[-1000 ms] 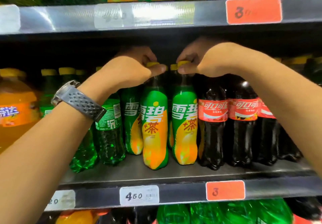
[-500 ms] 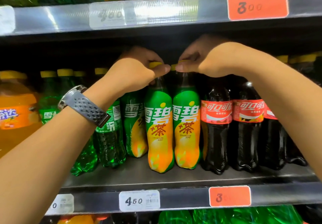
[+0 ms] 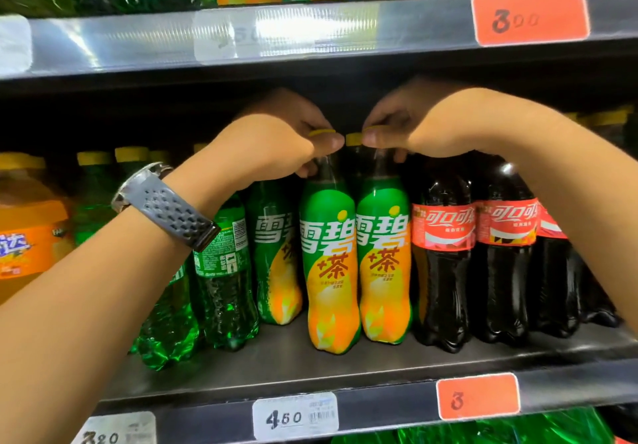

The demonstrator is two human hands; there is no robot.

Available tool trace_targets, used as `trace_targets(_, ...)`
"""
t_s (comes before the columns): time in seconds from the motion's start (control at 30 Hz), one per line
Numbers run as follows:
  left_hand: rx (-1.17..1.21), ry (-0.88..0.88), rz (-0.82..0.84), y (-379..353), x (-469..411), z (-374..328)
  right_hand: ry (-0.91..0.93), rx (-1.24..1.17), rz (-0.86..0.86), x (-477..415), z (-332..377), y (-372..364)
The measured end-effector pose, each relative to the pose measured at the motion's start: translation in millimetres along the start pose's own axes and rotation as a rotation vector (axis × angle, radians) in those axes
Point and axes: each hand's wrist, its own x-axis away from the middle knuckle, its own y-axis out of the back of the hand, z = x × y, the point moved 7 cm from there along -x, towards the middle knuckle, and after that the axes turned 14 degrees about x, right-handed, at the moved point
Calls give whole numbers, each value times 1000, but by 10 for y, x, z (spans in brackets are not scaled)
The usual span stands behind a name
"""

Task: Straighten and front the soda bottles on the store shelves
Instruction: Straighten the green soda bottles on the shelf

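Soda bottles: two green-and-orange plastic bottles with yellow caps, the left tea-soda bottle and the right tea-soda bottle, stand upright and touching near the front of the dark metal shelf, labels facing out.
Left hand: thumb and fingers pinch the left tea-soda bottle's neck just under the cap.
Right hand: appears to pinch the right tea-soda bottle's neck likewise, though its fingertips are blurred.
Handling: full, so probably fairly heavy. The glossy sleeves are likely slippery, and the stiff neck is the surest hold for twisting and sliding.
Neighbours: black cola bottles with red labels press in at the right, and clear green bottles sit further back at the left.
In the way: the grey upper shelf rail hangs close above both hands, leaving little room to lift.
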Motion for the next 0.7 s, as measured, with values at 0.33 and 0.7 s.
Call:
trace_targets(0.33,-220,-38,-123,323,12,-10,-52,79,-24,33,26,94)
trace_targets(0.7,-800,2,-46,363,56,238,81,145,4,-469,957,24)
